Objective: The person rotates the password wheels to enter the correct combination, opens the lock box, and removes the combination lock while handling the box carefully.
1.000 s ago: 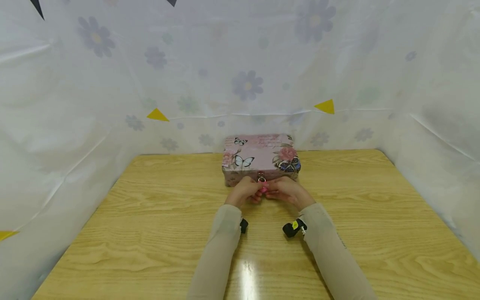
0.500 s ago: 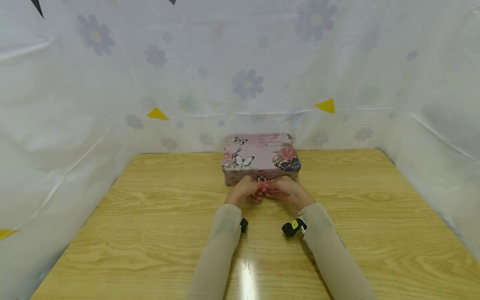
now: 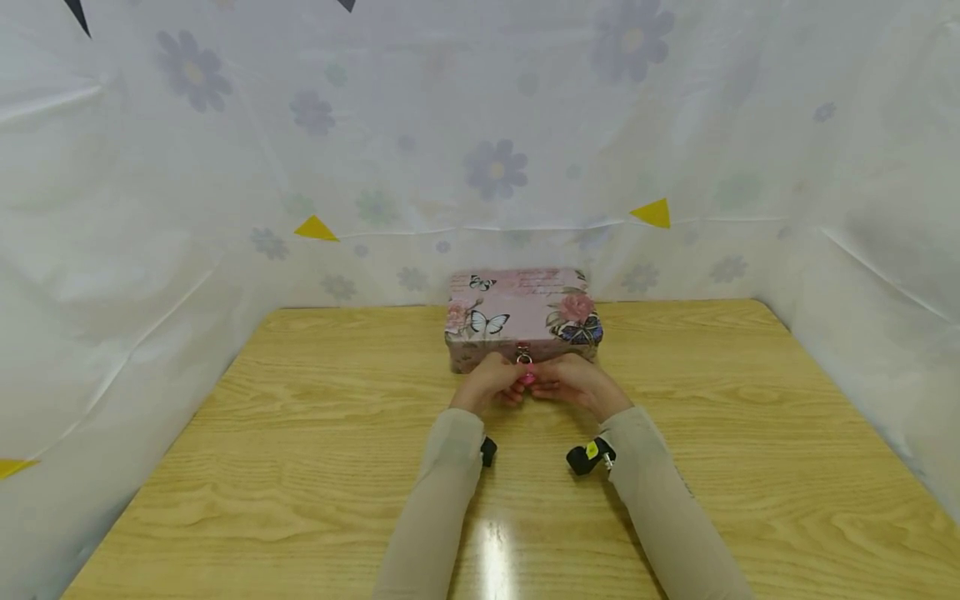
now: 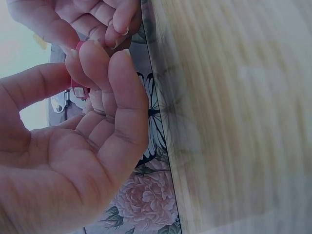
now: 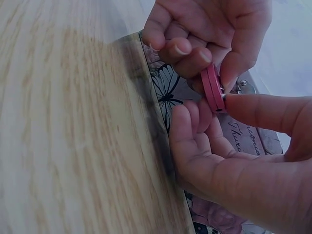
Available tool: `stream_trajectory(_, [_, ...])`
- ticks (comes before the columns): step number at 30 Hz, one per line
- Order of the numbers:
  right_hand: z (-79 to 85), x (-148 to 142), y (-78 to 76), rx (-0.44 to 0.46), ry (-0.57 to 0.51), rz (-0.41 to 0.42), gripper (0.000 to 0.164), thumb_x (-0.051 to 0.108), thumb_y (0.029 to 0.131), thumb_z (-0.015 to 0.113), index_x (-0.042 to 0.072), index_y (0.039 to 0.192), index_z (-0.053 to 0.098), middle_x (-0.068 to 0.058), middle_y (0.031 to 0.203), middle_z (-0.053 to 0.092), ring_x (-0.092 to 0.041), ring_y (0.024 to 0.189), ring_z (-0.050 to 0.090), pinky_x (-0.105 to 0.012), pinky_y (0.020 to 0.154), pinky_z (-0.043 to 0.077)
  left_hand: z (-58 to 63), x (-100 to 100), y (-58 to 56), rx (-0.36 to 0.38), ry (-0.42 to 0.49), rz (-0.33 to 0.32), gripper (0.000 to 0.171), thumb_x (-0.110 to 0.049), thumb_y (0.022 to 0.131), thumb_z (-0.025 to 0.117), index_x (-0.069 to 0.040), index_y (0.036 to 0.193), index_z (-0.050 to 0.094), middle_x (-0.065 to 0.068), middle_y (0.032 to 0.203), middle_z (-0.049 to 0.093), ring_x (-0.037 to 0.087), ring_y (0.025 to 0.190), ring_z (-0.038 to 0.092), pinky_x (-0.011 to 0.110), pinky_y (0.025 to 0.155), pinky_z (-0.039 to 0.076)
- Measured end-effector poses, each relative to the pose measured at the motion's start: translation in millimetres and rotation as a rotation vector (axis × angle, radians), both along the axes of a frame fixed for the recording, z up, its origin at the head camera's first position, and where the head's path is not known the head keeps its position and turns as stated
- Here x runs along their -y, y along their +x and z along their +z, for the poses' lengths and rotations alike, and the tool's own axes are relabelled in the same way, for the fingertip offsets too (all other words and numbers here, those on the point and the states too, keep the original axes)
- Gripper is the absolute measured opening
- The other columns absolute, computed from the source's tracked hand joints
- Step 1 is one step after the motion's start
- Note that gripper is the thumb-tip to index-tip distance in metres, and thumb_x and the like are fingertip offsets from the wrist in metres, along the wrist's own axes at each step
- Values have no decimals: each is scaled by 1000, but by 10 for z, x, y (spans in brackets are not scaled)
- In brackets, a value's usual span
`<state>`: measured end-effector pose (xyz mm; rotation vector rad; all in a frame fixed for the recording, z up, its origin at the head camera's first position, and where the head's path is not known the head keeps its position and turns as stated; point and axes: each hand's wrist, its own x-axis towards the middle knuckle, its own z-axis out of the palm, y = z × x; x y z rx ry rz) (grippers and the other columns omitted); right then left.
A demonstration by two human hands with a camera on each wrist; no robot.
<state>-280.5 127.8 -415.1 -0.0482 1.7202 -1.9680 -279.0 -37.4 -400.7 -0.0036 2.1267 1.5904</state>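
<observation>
A small pink padlock (image 3: 528, 377) hangs by its metal shackle at the front clasp of a pink box (image 3: 517, 312) printed with butterflies and roses. The lid of the box is down. From the left, my left hand (image 3: 483, 383) pinches the padlock between thumb and fingers. My right hand (image 3: 579, 385) grips it from the other side, its thumb pressed on the padlock's face in the right wrist view. There the pink body (image 5: 212, 90) shows edge-on between both sets of fingertips. Fingers cover most of it in the left wrist view.
The box stands at the back of a wooden table (image 3: 315, 450), close to a flower-printed curtain (image 3: 405, 175). Similar pale sheeting (image 3: 97, 250) encloses the table's sides. Yellow triangles (image 3: 651, 213) show on the curtain.
</observation>
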Motion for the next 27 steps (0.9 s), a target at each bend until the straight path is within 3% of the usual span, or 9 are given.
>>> stream_trajectory(5, [-11,1,-9,-31,20,21,39,-2,97,45,-24,129,39,-2,86,65,-13,81,62,-34,89,51,3,-10,-1,6,-4,7,27,-14,99,50,5,88,65,5,68,54,15,55,55,31,62,54])
stream_trajectory(15, [9,9,7,-46,34,-6,39,-4,95,47,-24,127,41,-1,87,65,-12,82,62,-37,92,50,-3,-14,-13,19,-8,14,27,-14,99,50,2,84,64,5,69,54,15,55,55,31,60,54])
stream_trajectory(19, [-2,6,-2,-14,-10,-26,18,-1,96,50,-5,100,67,-2,81,67,-12,77,63,-32,84,52,6,-12,-7,18,-4,15,26,-14,100,49,4,87,63,6,69,54,15,55,55,32,62,55])
stream_trajectory(22, [-13,4,-16,13,-34,-34,27,1,96,51,10,77,68,-3,78,66,-13,74,63,-30,80,53,4,-10,-9,13,-3,15,26,-15,100,49,4,89,63,6,70,54,15,55,55,32,63,55])
stream_trajectory(27, [-13,8,-20,10,-15,-28,21,1,96,51,5,84,68,-4,81,66,-15,76,63,-32,82,54,8,-6,-12,18,-3,16,28,-15,100,48,6,90,64,6,69,54,15,55,55,34,65,56])
